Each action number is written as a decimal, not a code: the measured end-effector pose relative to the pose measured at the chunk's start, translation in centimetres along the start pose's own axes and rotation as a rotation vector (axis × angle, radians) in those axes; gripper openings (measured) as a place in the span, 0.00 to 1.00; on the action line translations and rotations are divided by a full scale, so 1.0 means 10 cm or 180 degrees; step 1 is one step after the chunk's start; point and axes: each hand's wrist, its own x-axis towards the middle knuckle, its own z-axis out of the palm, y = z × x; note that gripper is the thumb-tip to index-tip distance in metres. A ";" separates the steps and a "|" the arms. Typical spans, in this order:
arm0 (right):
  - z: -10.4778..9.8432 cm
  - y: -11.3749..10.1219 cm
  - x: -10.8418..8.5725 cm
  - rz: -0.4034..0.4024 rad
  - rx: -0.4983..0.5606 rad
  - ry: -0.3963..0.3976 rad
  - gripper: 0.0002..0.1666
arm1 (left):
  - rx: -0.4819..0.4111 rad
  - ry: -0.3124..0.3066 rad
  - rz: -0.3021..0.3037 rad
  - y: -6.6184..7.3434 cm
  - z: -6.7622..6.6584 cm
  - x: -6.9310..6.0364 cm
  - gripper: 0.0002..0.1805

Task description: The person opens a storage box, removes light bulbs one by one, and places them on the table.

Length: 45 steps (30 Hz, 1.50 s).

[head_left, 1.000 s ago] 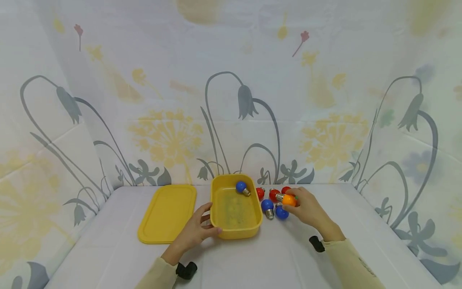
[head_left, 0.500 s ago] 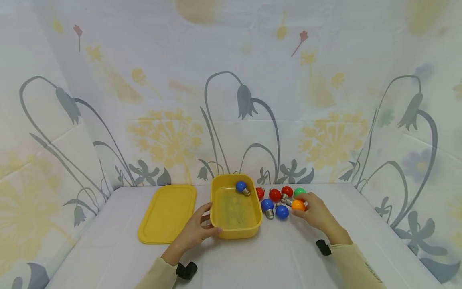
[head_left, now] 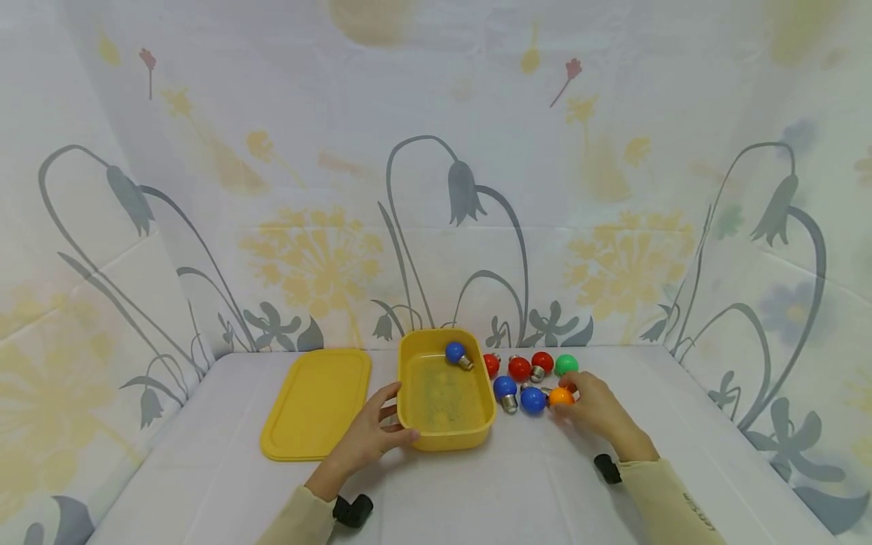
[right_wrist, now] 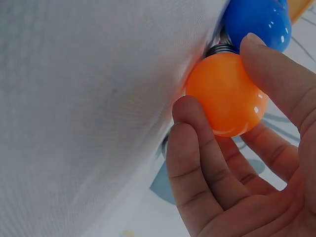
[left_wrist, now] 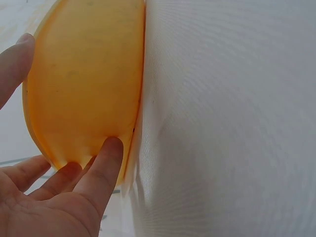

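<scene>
On the table is an open yellow plastic box with one blue bulb inside. My left hand touches the box's near left corner, thumb at the front and loosely extended fingers against the side; the left wrist view shows the fingertips on its wall. My right hand holds an orange light bulb low at the table, thumb on one side and fingers round the other. The orange bulb's metal base points toward a blue bulb close beside it.
Right of the box lie red bulbs, another blue bulb and a green bulb near the right fingertips. A flat yellow lid lies left of the box. A floral cloth hangs behind the table.
My right hand has carried the orange bulb from over the other bulbs down to the right, then slightly nearer me beside the blue bulb. The green bulb has come into view. My left hand stays put.
</scene>
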 end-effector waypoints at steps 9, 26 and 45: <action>0.01 -0.02 -0.01 0.0043 -0.0017 -0.0015 0.25 | 0.0040 0.0018 0.0001 0.02 0.00 -0.01 0.52; -0.08 -0.09 -0.07 0.0039 -0.0159 -0.0057 0.36 | 0.0005 -0.0011 0.0034 0.03 0.01 -0.01 0.53; -0.21 -0.59 0.16 -0.0559 -0.0324 0.0285 0.33 | 0.0012 -0.0014 0.0011 0.04 0.01 -0.02 0.53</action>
